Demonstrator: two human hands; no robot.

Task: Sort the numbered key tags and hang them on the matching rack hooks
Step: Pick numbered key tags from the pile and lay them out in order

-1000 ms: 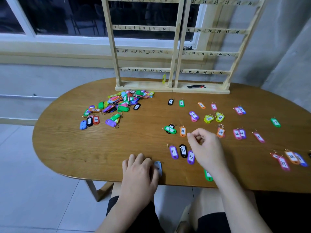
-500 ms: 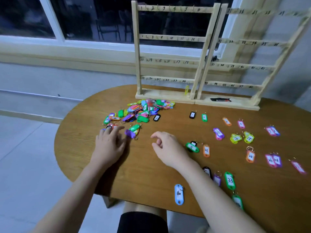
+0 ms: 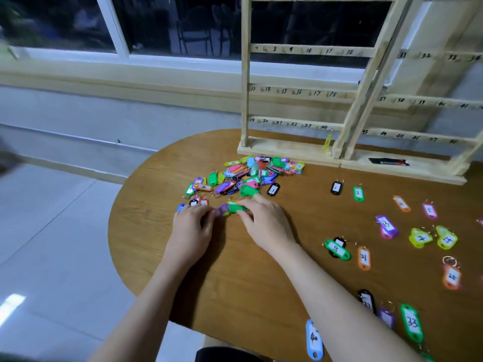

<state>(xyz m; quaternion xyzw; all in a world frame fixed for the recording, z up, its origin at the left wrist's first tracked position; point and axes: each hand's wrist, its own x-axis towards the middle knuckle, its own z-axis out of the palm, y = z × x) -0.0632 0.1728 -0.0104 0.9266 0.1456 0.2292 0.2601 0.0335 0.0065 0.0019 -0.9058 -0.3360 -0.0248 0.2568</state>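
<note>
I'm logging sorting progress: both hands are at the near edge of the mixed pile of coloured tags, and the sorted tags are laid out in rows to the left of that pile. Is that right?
One detail is wrong. The head view shows the left hand and right hand at the near edge of the mixed pile of coloured plastic key tags, but the sorted tags, such as the green number 2 tag, lie to its right, not left.

This looks like a plain room in a home or a small office, seen at night. A rounded wooden worktop (image 3: 162, 257) stands beside a wide window (image 3: 115, 27) with white frames, and the glass is dark. Below the window there is a pale grey wall (image 3: 104, 111). The floor (image 3: 52, 244) has large glossy light tiles that reflect a lamp.
</note>
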